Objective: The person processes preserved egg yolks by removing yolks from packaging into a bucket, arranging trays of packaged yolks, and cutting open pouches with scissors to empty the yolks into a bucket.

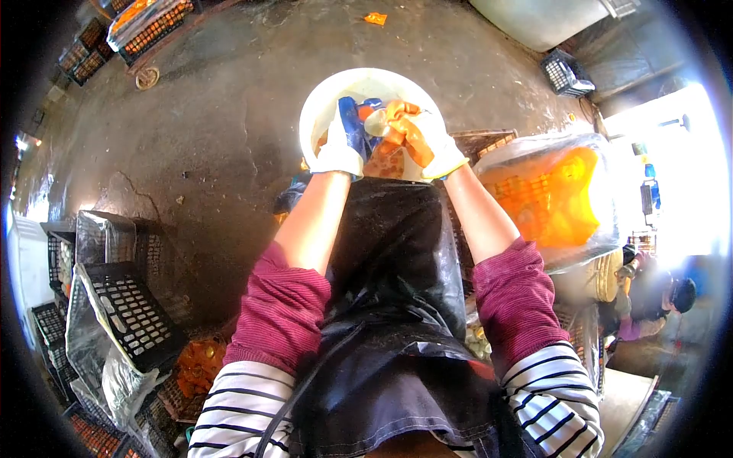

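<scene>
2 hands (413,136) over white bucket (327,95), brownish contents (384,166)

Smooth plastic bucket (324,99), glossy black apron (389,298).

No text, label, brand, number or sign is showing legibly in this view. The white bucket (324,93) at 12 o'clock, the plastic-wrapped orange bundle (546,197) at 3 o'clock and the black crate (141,314) at 8 o'clock are displaying no readable marking. An orange scrap (375,18) at 12 o'clock is appearing too small for reading.
</scene>
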A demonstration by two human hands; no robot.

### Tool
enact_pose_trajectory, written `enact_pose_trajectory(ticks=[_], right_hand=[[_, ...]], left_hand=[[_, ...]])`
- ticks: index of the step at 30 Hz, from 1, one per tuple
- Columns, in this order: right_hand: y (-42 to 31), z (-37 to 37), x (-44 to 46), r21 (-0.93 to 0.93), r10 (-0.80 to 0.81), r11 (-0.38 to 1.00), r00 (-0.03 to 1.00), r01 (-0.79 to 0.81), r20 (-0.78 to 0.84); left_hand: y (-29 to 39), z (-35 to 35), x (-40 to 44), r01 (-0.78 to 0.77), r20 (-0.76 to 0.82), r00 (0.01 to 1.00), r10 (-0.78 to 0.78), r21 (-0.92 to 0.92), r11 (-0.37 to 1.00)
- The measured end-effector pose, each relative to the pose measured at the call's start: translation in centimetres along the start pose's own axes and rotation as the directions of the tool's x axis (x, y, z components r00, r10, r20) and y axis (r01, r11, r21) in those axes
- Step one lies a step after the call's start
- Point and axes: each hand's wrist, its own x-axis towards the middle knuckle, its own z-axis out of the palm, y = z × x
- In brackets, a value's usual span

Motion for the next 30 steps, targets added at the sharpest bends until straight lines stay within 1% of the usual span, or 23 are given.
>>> enact_pose_trajectory(ticks=[2, 5, 6, 8, 10, 11, 12, 15, 16, 17, 18, 19, 20, 21, 22, 23, 24, 25, 26, 27, 28, 29, 30], right_hand=[[-1.1, 0.8, -0.3, 0.211, -0.031, 0.977, 0.997, 0.015, 0.075], [-2.9, 1.6, -0.5, 0.384, -0.098, 0.923, 0.981, 0.026, 0.169], [-3.7, 2.2, -0.6, 0.378, -0.079, 0.926, 0.987, 0.021, 0.139], [-5.1, 3.3, -1.0, 0.364, -0.042, 0.931, 0.996, 0.01, 0.08], [-5.4, 2.7, -1.0, 0.441, -0.065, 0.897, 0.992, 0.009, 0.113], [-5.8, 2.6, -1.5, 0.436, -0.088, 0.899, 0.991, 0.035, 0.103], [-6.2, 2.5, -1.9, 0.43, -0.111, 0.901, 0.99, 0.061, 0.092], [-8.0, 1.3, -4.9, 0.388, -0.142, 0.914, 0.989, 0.118, 0.034], [-8.6, -0.1, -6.9, 0.391, -0.042, 0.92, 0.999, 0.029, 0.025], [-8.8, -1.6, -9.6, 0.342, -0.004, 0.94, 1.0, 0.005, -0.003], [-9.1, -3.1, -12.3, 0.293, 0.033, 0.956, 0.999, -0.023, -0.032], [-9.1, -4.0, -15.9, 0.247, 0.129, 0.966, 0.969, -0.075, -0.21], [-9.0, -5.4, -19.3, 0.224, 0.164, 0.97, 0.939, -0.098, -0.302], [-8.7, -6.6, -23.4, 0.214, 0.188, 0.971, 0.902, -0.11, -0.388], [-7.9, -7.9, -27.7, 0.21, 0.182, 0.973, 0.878, -0.096, -0.442], [-7.1, -8.9, -32.2, 0.21, 0.192, 0.973, 0.843, -0.096, -0.503], [-6.0, -9.9, -36.8, 0.218, 0.214, 0.97, 0.795, -0.105, -0.568], [-4.7, -10.6, -41.6, 0.235, 0.277, 0.959, 0.713, -0.16, -0.645], [-3.3, -10.9, -46.2, 0.351, 0.43, 0.903, 0.511, -0.249, -0.744], [-3.0, -10.4, -48.4, -0.063, 0.37, 0.595, 0.342, -0.801, -0.863], [-2.7, -9.9, -50.6, -0.202, 0.294, -0.128, 0.157, -0.971, -0.943], [0.0, -11.4, -53.7, -0.129, 0.205, -0.079, 0.11, -0.989, -0.972], [0.3, -11.6, -53.2, -0.043, 0.163, 0.331, 0.102, -0.943, -0.981]], left_hand=[[0.1, 0.4, -0.4, 0.017, 0.009, 1.0, -0.016, -0.039, 0.999], [0.4, 1.2, -1.2, 0.051, -0.036, 0.998, -0.058, -0.17, 0.984], [0.4, 1.2, -1.2, 0.058, -0.045, 0.997, -0.068, -0.202, 0.978], [-0.8, -0.3, 0.5, 0.064, -0.015, 0.998, -0.069, -0.201, 0.977], [-1.9, -2.3, 2.3, 0.056, 0.073, 0.996, -0.048, -0.117, 0.992], [-1.9, -2.6, 2.4, 0.054, 0.12, 0.992, -0.045, -0.073, 0.996], [-2.1, -2.6, 2.6, 0.068, 0.049, 0.997, -0.065, -0.077, 0.995], [-2.8, -3.7, 4.1, 0.083, 0.022, 0.996, -0.082, -0.019, 0.996], [-3.5, -4.6, 5.0, 0.076, 0.077, 0.995, -0.07, -0.071, 0.995], [-4.4, -5.4, 6.7, 0.041, 0.079, 0.997, -0.023, -0.232, 0.972], [-3.6, -5.3, 6.4, -0.013, 0.126, 0.991, 0.047, -0.258, 0.966], [-3.2, -5.5, 6.4, 0.029, 0.146, 0.989, 0.007, -0.243, 0.969], [-2.8, -5.7, 6.4, 0.071, 0.167, 0.985, -0.033, -0.227, 0.971], [-2.5, -4.6, 5.4, 0.081, 0.127, 0.99, -0.052, -0.235, 0.969], [-2.7, -3.5, 4.4, -0.02, 0.048, 0.999, 0.018, 0.057, 0.998], [-2.5, -4.6, 5.7, 0.105, 0.166, 0.98, -0.113, 0.057, 0.993], [-2.5, -3.4, 4.8, 0.104, 0.139, 0.984, -0.113, 0.073, 0.992], [-2.1, -2.5, 3.7, 0.096, 0.109, 0.988, -0.106, 0.092, 0.991], [-2.8, -2.9, 4.2, 0.057, 0.145, 0.987, -0.076, 0.134, 0.989], [-2.5, -2.1, 3.6, 0.082, 0.113, 0.989, -0.097, 0.127, 0.988], [-2.4, -2.3, 3.8, 0.131, 0.138, 0.979, -0.148, 0.124, 0.984], [-2.3, -2.5, 4.1, 0.179, 0.159, 0.967, -0.198, 0.122, 0.976], [-1.9, -1.3, 2.6, 0.149, 0.119, 0.979, -0.166, 0.139, 0.979]])
